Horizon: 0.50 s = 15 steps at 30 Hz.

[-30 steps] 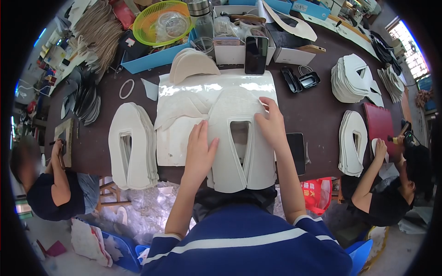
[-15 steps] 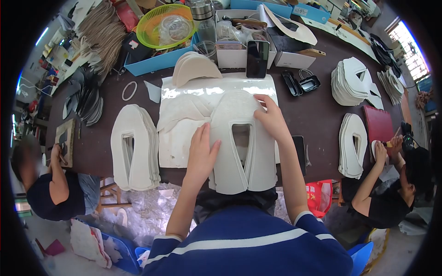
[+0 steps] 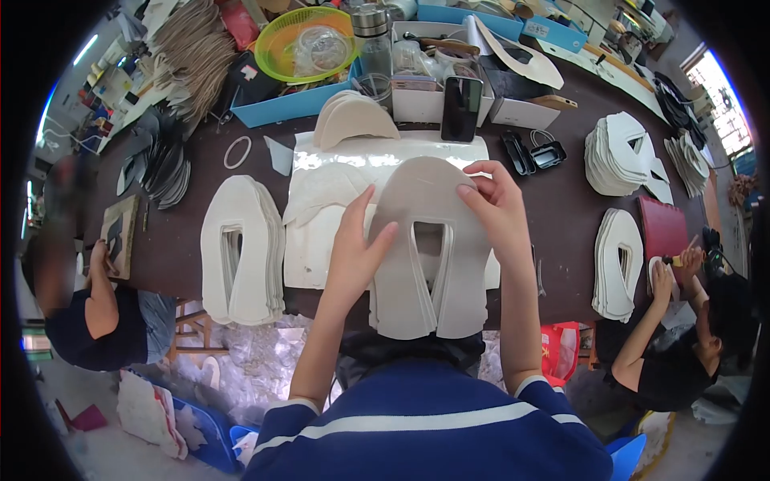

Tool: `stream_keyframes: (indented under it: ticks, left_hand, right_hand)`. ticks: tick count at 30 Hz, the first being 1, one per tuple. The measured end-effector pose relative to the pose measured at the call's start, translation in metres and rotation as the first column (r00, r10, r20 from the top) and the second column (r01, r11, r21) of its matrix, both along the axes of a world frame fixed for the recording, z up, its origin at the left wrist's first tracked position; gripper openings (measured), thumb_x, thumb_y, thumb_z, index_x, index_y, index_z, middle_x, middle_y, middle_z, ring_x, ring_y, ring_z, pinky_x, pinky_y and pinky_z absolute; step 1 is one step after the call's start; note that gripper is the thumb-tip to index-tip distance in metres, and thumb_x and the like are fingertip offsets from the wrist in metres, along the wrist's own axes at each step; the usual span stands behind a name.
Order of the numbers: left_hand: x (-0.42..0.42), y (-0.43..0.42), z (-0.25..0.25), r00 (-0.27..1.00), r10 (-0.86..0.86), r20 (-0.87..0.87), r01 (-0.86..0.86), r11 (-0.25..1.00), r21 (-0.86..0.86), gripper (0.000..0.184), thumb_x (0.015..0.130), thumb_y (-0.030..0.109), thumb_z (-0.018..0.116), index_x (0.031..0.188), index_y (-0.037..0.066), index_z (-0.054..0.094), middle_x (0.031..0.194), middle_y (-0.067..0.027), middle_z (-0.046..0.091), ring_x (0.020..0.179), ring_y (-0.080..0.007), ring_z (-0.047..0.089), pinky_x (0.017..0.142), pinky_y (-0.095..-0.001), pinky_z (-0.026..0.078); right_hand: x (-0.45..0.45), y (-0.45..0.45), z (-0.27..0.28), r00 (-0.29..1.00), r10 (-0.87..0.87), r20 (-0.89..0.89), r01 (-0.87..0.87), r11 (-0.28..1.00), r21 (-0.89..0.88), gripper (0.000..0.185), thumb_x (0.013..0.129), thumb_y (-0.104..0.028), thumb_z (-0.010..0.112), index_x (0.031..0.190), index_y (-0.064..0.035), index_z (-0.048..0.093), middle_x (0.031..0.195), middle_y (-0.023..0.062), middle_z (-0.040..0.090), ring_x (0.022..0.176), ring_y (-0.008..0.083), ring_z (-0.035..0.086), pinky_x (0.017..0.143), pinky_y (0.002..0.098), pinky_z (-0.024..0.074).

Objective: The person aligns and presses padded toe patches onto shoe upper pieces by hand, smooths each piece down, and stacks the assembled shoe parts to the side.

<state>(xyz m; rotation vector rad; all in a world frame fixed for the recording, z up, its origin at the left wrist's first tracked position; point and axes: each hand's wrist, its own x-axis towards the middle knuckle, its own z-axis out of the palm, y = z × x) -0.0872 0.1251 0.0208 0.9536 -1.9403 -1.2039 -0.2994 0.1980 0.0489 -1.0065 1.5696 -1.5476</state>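
Observation:
A stack of pale horseshoe-shaped shoe upper pieces [image 3: 393, 280], each with a slot down the middle, lies at the table edge in front of me. The top piece looks greyer and is raised at its rounded far end. My right hand [image 3: 499, 210] pinches the top piece's upper right edge between thumb and fingers. My left hand [image 3: 357, 250] rests along the left side of the stack, fingers stretched and thumb apart. Under the stack is a shiny white board [image 3: 309, 268], which also bears curved white pieces [image 3: 325, 192]. Beige half-round pieces [image 3: 353, 122] overlap its far edge.
Another stack of white upper pieces [image 3: 241, 248] lies left; more stacks [image 3: 616, 156] stand right. Behind are a phone [image 3: 461, 108], a yellow basket [image 3: 281, 52], a glass bottle [image 3: 373, 48] and an open black case [image 3: 529, 152]. People work at both sides.
The top piece's rounded end has risen and turned greyer, with my right hand now gripping its edge. My left hand has shifted slightly up and its fingers have spread. The view has moved slightly.

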Motion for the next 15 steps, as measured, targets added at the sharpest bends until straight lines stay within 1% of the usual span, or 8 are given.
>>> stream_keyframes:
  ticks: [1,2,4,5,6,11,13,15]
  left_hand:
    - [-0.001,-0.002,0.005,0.993,0.007,-0.115,0.001,0.998,0.069,0.049,0.093,0.019,0.063,0.135,-0.002,0.048,0.129,-0.0179,0.056,0.122,-0.0256,0.052,0.103,-0.0361,0.04]
    - [0.004,-0.005,0.015,0.989,-0.022,-0.144,0.049,0.982,0.183,0.045,0.094,0.019,0.063,0.132,-0.002,0.051,0.123,-0.0142,0.059,0.115,-0.0211,0.054,0.099,-0.0325,0.042]
    - [0.019,-0.007,0.045,0.974,-0.056,-0.218,0.142,0.905,0.401,0.036,0.096,0.019,0.061,0.126,-0.001,0.057,0.11,-0.0068,0.064,0.102,-0.012,0.058,0.089,-0.0253,0.045]
    - [0.029,0.0,0.064,0.953,0.0,-0.303,0.1,0.944,0.313,0.028,0.096,0.017,0.06,0.119,0.0,0.061,0.099,0.0007,0.064,0.091,-0.0051,0.055,0.081,-0.0199,0.044]
    - [0.045,-0.002,0.08,0.965,0.036,-0.258,0.028,0.97,0.241,0.029,0.096,0.016,0.061,0.12,0.0,0.061,0.1,0.0004,0.064,0.092,-0.0054,0.056,0.081,-0.0206,0.044]
    - [0.137,-0.059,0.127,0.941,0.331,-0.072,-0.335,0.94,-0.06,0.034,0.095,0.014,0.061,0.124,-0.002,0.059,0.104,-0.004,0.068,0.093,-0.0077,0.06,0.082,-0.023,0.046]
    - [0.17,-0.113,0.104,0.924,0.368,0.106,-0.358,0.928,-0.108,0.033,0.094,0.011,0.058,0.124,-0.002,0.059,0.103,-0.004,0.068,0.093,-0.0079,0.059,0.082,-0.0236,0.047]
    - [0.223,-0.187,0.035,0.92,0.303,0.247,-0.284,0.953,-0.108,0.034,0.09,0.011,0.057,0.124,0.003,0.061,0.105,-0.0082,0.069,0.094,-0.0155,0.064,0.084,-0.0278,0.048]
  right_hand:
    - [0.005,0.005,0.01,0.999,0.023,0.037,-0.022,0.999,-0.025,0.028,0.092,-0.008,0.06,0.119,-0.0025,0.055,0.089,0.0058,0.07,0.081,0.0077,0.062,0.073,0.0219,0.0453]
    - [0.009,0.008,0.02,0.996,0.055,0.074,-0.051,0.997,-0.054,0.028,0.094,-0.009,0.059,0.12,-0.0029,0.055,0.087,0.0044,0.07,0.078,0.0052,0.061,0.07,0.0198,0.0444]
    - [0.017,0.017,0.039,0.987,0.045,0.153,-0.03,0.994,-0.101,0.029,0.096,-0.01,0.056,0.124,-0.0013,0.053,0.09,0.0091,0.07,0.081,0.0098,0.064,0.073,0.0228,0.0482]
    - [0.019,0.017,0.041,0.966,0.03,0.258,0.014,0.986,-0.165,0.031,0.098,-0.011,0.052,0.126,0.0007,0.052,0.094,0.013,0.07,0.083,0.0147,0.067,0.077,0.0258,0.0516]
    - [0.014,0.021,0.041,0.969,0.037,0.243,0.011,0.981,-0.195,0.031,0.099,-0.013,0.05,0.126,0.0013,0.051,0.099,0.0163,0.069,0.085,0.0186,0.069,0.081,0.0287,0.0536]
    - [-0.011,0.041,0.017,0.988,-0.066,0.141,0.083,0.989,-0.125,0.027,0.099,-0.014,0.051,0.121,0.0002,0.056,0.098,0.0129,0.069,0.083,0.0157,0.068,0.078,0.027,0.0532]
    - [-0.012,0.046,0.008,0.986,-0.07,0.15,0.086,0.991,-0.107,0.025,0.099,-0.014,0.052,0.119,0.0003,0.058,0.097,0.0114,0.069,0.082,0.0145,0.067,0.078,0.0266,0.053]
    - [-0.007,0.05,0.005,0.983,-0.079,0.163,0.095,0.991,-0.093,0.023,0.099,-0.014,0.052,0.115,0.0006,0.06,0.094,0.0102,0.069,0.08,0.0131,0.066,0.078,0.0264,0.0528]
